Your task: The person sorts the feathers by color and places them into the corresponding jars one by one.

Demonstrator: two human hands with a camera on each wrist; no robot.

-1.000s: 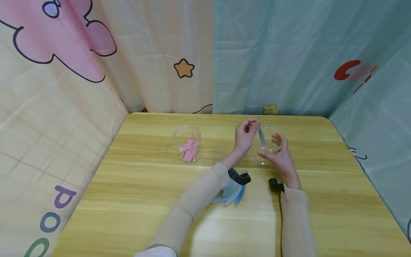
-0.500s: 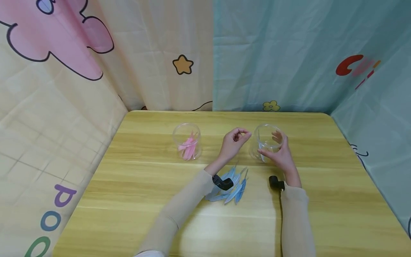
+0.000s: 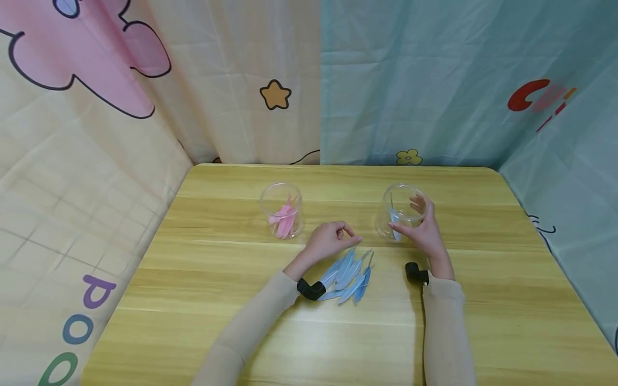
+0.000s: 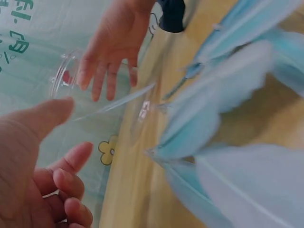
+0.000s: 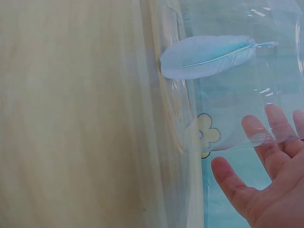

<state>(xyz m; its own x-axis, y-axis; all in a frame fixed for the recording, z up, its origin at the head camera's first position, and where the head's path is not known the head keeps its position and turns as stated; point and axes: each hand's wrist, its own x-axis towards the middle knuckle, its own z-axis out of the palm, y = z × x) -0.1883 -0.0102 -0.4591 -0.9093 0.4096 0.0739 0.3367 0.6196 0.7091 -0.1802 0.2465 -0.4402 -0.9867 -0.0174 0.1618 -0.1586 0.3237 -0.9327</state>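
- Blue feathers [image 3: 348,276] heaped on the wooden table [image 3: 193,279], just in front of the left hand [image 3: 328,240], near the table's middle.
- Long axes fanned, mostly running from near-left to far-right in the head view, thin quills pointing away toward the far edge.
- Seen close and blurred in the left wrist view [image 4: 228,95], vanes overlapping one another.
- Left hand loosely curled, fingertips drawn together just above the far end of the heap; nothing seen in its grasp; contact with the feathers unclear.
- Right hand [image 3: 421,234] cupped around the near side of a clear plastic jar [image 3: 401,206], fingers spread and relaxed against its wall, thumb on the left side.
- Inside that jar, one blue feather [image 5: 209,57] leaning against the wall, standing roughly upright in the head view.
- Second clear jar [image 3: 281,206] further left, well apart from the first, holding pink feathers [image 3: 284,221] that lean upright.
- Table of pale yellow wood grain with rounded far corners.
- Behind and to the sides, hung sheets: cream with a pink cloud [image 3: 87,59] and an orange star [image 3: 276,95] at left, teal with a small yellow flower [image 3: 409,157] at right.
- Black wrist-worn cameras on both beige sleeves [image 3: 311,289].
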